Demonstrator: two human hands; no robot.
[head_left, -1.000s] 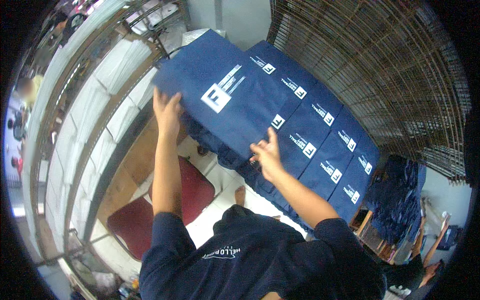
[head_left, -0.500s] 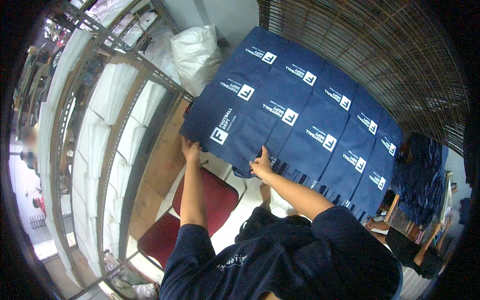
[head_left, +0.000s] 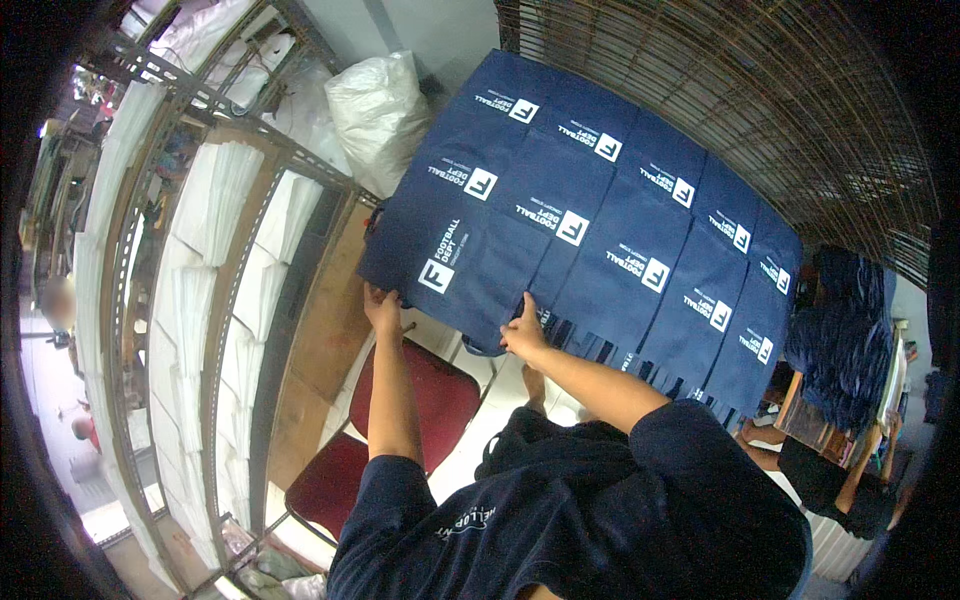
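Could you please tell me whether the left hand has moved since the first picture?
Yes: in the view, the left hand has moved toward the dark red chair.

Left: a metal shelving unit (head_left: 242, 138) holds stacks of white, sheet-like material (head_left: 187, 320). Far side, left of centre: a bulging white sack (head_left: 375, 120) stands near a pale wall (head_left: 395, 30). Far right: brownish wire racks (head_left: 740, 110) lie in close layers. Near left: a maroon padded chair (head_left: 425, 405) stands on white floor tiles (head_left: 510, 390). Right: a co-worker (head_left: 830, 490) in dark clothing, partly visible.
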